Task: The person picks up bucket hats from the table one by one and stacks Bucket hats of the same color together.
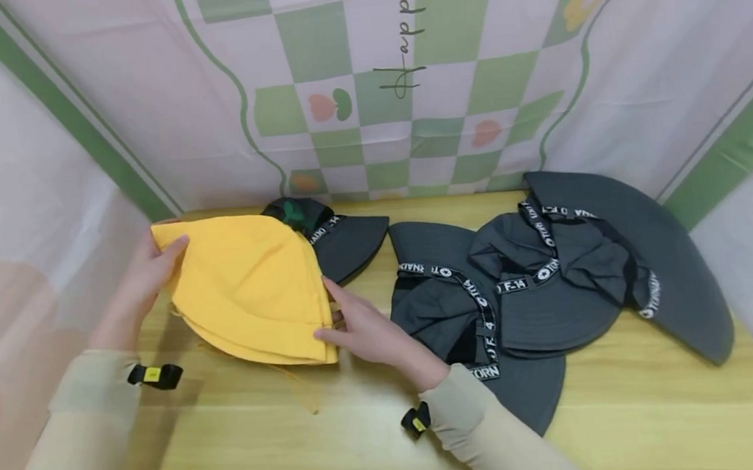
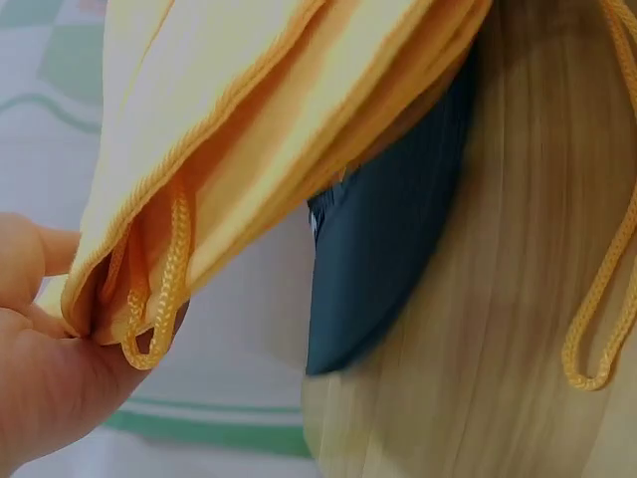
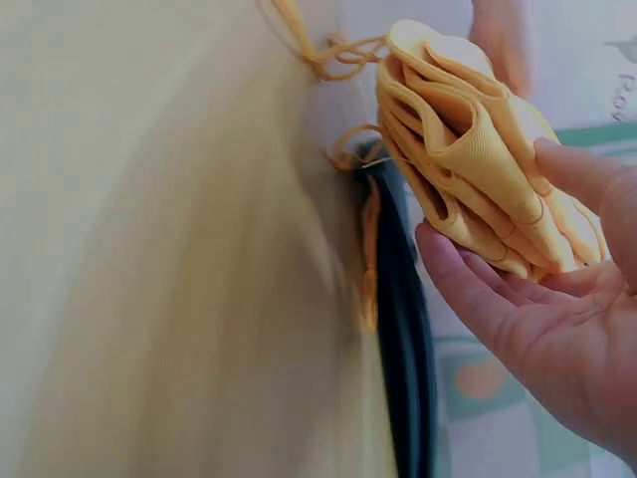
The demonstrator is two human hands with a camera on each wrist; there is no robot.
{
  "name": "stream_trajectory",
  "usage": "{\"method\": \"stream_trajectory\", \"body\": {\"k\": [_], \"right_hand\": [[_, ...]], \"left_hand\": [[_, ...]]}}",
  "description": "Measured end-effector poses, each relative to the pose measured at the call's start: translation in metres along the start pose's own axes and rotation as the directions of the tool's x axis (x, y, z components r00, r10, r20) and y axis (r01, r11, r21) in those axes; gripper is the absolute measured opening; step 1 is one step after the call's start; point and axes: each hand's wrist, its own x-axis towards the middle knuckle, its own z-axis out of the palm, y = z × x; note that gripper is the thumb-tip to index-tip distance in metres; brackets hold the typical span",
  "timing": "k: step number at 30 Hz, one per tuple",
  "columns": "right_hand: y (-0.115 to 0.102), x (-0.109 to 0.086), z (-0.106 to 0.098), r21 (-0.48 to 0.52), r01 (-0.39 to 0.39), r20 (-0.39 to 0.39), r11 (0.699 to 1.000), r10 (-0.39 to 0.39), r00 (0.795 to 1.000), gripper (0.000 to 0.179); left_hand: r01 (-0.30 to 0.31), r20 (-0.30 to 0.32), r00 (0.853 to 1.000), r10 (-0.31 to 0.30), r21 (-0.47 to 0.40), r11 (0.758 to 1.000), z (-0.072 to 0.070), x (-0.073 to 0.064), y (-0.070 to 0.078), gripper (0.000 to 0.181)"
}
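Note:
Folded yellow bucket hats (image 1: 249, 287), several layers lying together, are held up between both hands above the table, left of centre. My left hand (image 1: 149, 269) pinches their left corner with the thumb on top. At the right edge my right hand (image 1: 370, 334) grips the layers between thumb and fingers. In the right wrist view the yellow layers (image 3: 478, 149) show as stacked folds. A yellow cord (image 2: 164, 289) loops out from the fabric near the left fingers. Partly hidden behind the yellow hats lies a dark grey brimmed cap (image 1: 354, 244).
More dark grey brimmed caps (image 1: 553, 317) with black-and-white lettered bands overlap on the right side of the wooden table (image 1: 286, 445). A printed cloth (image 1: 396, 146) with green checks rises behind the table, and cloth walls stand on both sides.

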Motion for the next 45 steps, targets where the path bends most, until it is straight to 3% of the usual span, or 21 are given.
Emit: {"method": "stream_trajectory", "body": {"k": [6,10,13,18,22,25,29,32,35,38,42,45], "right_hand": [[-0.002,0.011,0.027,0.059,-0.04,0.017,0.997,0.039,0.999,0.093],[-0.005,0.02,0.044,0.09,-0.056,0.032,0.994,0.054,0.998,0.097],[-0.005,0.026,0.055,0.053,-0.056,0.032,0.997,0.055,0.998,0.099],[-0.007,0.032,0.069,-0.081,-0.036,0.041,0.996,0.039,0.998,0.103],[-0.011,0.034,0.073,-0.149,-0.028,0.053,0.988,0.036,0.998,0.102],[-0.013,0.035,0.074,-0.177,-0.043,0.062,0.983,0.055,0.997,0.1],[-0.014,0.038,0.074,-0.212,-0.067,0.069,0.975,0.084,0.994,0.1],[-0.013,0.04,0.073,-0.227,-0.073,0.073,0.971,0.092,0.993,0.1],[-0.012,0.04,0.07,-0.227,-0.074,0.082,0.971,0.094,0.992,0.101],[-0.011,0.041,0.065,-0.241,-0.068,0.1,0.968,0.094,0.991,0.099],[-0.008,0.042,0.054,-0.244,-0.099,0.08,0.965,0.121,0.989,0.085],[-0.003,0.043,0.043,-0.201,-0.166,0.017,0.965,0.173,0.985,0.071]], "left_hand": [[0.06,0.0,0.998,-0.061,0.126,0.99,-0.015,0.001,-0.005,0.064],[0.059,-0.057,0.997,-0.051,0.132,0.989,-0.024,0.002,-0.014,0.045],[0.057,-0.075,0.996,-0.047,0.15,0.987,-0.031,0.001,-0.023,0.04],[0.083,-0.052,0.996,-0.073,0.247,0.965,-0.038,0.003,-0.037,0.055],[0.06,-0.011,0.998,-0.061,0.409,0.911,-0.039,0.007,-0.048,0.058],[0.064,0.058,0.992,-0.115,0.555,0.83,-0.038,0.007,-0.047,0.073],[0.045,0.136,0.973,-0.188,0.685,0.727,-0.022,-0.002,-0.025,0.092],[-0.001,0.183,0.964,-0.195,0.732,0.681,0.003,-0.016,0.0,0.101],[-0.048,0.234,0.952,-0.199,0.751,0.658,0.028,-0.03,0.02,0.108],[-0.081,0.268,0.942,-0.202,0.766,0.638,0.047,-0.039,0.03,0.115],[-0.104,0.304,0.928,-0.215,0.766,0.635,0.059,-0.04,0.029,0.121],[-0.111,0.327,0.917,-0.227,0.759,0.641,0.06,-0.036,0.023,0.121]]}}
